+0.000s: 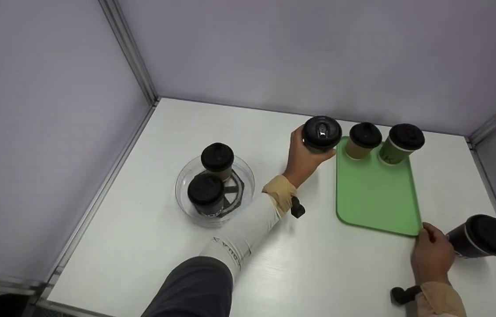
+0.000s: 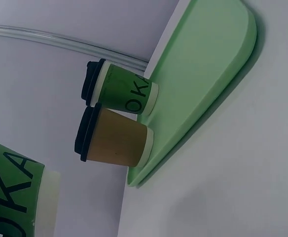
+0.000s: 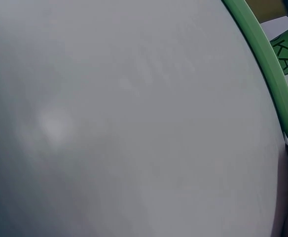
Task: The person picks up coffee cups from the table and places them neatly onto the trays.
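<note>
My left hand [image 1: 304, 159] grips a lidded paper cup [image 1: 321, 133] beside the far left corner of a green tray [image 1: 375, 193]. That cup's green wall with dark letters [image 2: 13, 190] shows at the lower left of the left wrist view. At the tray's near right corner, my right hand [image 1: 433, 255] pinches the rim with curled fingers. Two lidded cups stand upright at the tray's far end: a brown cup [image 1: 358, 147] and a green cup [image 1: 393, 152]. Only the edge of the right hand appears in the right wrist view.
A clear round dish [image 1: 179, 193] on the left holds two black-lidded cups, a nearer dark cup [image 1: 207, 193] and a farther cup [image 1: 218, 158]. Just right of the right hand stands a large dark cup [image 1: 472, 240]. Walls border the white table [image 1: 142, 229].
</note>
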`<act>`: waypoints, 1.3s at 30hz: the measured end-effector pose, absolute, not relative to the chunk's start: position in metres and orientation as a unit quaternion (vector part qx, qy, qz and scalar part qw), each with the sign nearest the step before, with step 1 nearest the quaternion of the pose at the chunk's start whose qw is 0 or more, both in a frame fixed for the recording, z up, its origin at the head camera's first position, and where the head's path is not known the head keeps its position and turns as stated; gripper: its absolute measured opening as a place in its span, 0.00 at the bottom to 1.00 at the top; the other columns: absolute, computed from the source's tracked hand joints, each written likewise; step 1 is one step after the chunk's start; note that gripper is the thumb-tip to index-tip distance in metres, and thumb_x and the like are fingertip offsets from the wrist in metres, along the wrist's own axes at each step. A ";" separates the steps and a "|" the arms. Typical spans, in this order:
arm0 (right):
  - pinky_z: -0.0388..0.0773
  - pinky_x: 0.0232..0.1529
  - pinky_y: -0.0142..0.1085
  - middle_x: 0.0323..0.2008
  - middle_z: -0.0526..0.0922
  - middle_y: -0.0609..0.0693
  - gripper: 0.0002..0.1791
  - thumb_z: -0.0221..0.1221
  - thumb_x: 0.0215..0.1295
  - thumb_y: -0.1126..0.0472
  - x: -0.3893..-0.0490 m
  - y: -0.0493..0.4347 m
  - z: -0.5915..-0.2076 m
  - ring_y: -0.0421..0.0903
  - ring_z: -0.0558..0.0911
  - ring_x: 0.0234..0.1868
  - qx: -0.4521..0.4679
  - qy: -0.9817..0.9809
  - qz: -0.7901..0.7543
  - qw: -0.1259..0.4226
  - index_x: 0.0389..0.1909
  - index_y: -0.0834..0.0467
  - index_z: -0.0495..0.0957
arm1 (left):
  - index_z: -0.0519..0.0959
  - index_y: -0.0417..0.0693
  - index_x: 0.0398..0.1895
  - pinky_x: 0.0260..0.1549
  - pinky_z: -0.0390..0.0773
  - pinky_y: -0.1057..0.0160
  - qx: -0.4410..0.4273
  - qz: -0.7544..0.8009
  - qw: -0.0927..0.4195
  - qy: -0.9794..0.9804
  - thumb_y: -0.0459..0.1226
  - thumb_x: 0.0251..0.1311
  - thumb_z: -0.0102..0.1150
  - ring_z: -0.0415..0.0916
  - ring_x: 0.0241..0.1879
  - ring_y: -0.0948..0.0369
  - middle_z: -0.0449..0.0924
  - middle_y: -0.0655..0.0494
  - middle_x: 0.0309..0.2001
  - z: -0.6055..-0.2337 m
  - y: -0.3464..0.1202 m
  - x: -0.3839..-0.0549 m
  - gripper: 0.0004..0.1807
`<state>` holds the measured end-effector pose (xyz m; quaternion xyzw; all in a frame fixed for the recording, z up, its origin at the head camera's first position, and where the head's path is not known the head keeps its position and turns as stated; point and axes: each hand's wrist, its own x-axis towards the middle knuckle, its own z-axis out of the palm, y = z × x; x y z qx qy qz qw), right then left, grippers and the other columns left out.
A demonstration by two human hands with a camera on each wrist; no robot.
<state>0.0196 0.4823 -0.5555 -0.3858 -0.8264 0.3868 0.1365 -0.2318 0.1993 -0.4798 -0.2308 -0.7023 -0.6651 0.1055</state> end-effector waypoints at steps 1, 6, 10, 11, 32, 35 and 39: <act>0.62 0.63 0.51 0.63 0.71 0.62 0.26 0.43 0.77 0.51 0.019 0.482 -0.556 0.60 0.67 0.65 -0.379 -0.831 0.382 0.139 0.68 0.59 0.68 | 0.60 0.46 0.66 0.62 0.60 0.67 -0.236 -0.668 0.099 -0.699 0.43 0.42 0.80 0.61 0.62 0.66 0.64 0.54 0.61 -0.480 0.199 -0.230 0.50; 0.63 0.63 0.51 0.63 0.72 0.61 0.25 0.43 0.77 0.51 0.017 0.478 -0.557 0.59 0.68 0.65 -0.376 -0.832 0.384 0.140 0.68 0.59 0.69 | 0.57 0.46 0.66 0.62 0.61 0.66 -0.272 -0.673 0.072 -0.684 0.41 0.43 0.80 0.64 0.62 0.67 0.67 0.55 0.62 -0.486 0.201 -0.223 0.50; 0.63 0.63 0.50 0.64 0.71 0.61 0.26 0.43 0.77 0.52 0.018 0.477 -0.556 0.59 0.67 0.65 -0.385 -0.825 0.393 0.131 0.69 0.58 0.67 | 0.57 0.47 0.66 0.62 0.61 0.66 -0.294 -0.659 0.060 -0.690 0.44 0.43 0.80 0.64 0.62 0.68 0.68 0.56 0.62 -0.491 0.205 -0.215 0.50; 0.63 0.63 0.51 0.64 0.70 0.62 0.26 0.43 0.77 0.52 0.019 0.477 -0.556 0.59 0.66 0.66 -0.386 -0.823 0.395 0.128 0.69 0.58 0.67 | 0.58 0.47 0.65 0.62 0.61 0.66 -0.296 -0.657 0.058 -0.691 0.45 0.43 0.80 0.64 0.62 0.68 0.68 0.57 0.61 -0.492 0.206 -0.213 0.50; 0.62 0.63 0.51 0.63 0.72 0.61 0.25 0.44 0.77 0.52 0.025 0.475 -0.554 0.60 0.67 0.65 -0.384 -0.828 0.385 0.137 0.68 0.59 0.69 | 0.57 0.50 0.69 0.62 0.61 0.68 -0.305 -0.663 0.039 -0.682 0.48 0.43 0.79 0.62 0.62 0.70 0.64 0.62 0.62 -0.499 0.222 -0.189 0.52; 0.63 0.63 0.51 0.63 0.72 0.61 0.25 0.44 0.77 0.52 0.025 0.476 -0.554 0.59 0.68 0.64 -0.385 -0.827 0.385 0.140 0.68 0.59 0.69 | 0.58 0.45 0.68 0.61 0.61 0.68 -0.300 -0.668 0.040 -0.680 0.43 0.44 0.79 0.63 0.62 0.69 0.66 0.58 0.61 -0.485 0.216 -0.177 0.50; 0.63 0.63 0.51 0.63 0.72 0.62 0.25 0.45 0.77 0.52 0.025 0.478 -0.554 0.59 0.68 0.64 -0.387 -0.826 0.386 0.138 0.68 0.58 0.68 | 0.58 0.40 0.67 0.61 0.61 0.68 -0.293 -0.676 0.042 -0.675 0.38 0.43 0.80 0.64 0.61 0.67 0.67 0.52 0.61 -0.479 0.216 -0.169 0.50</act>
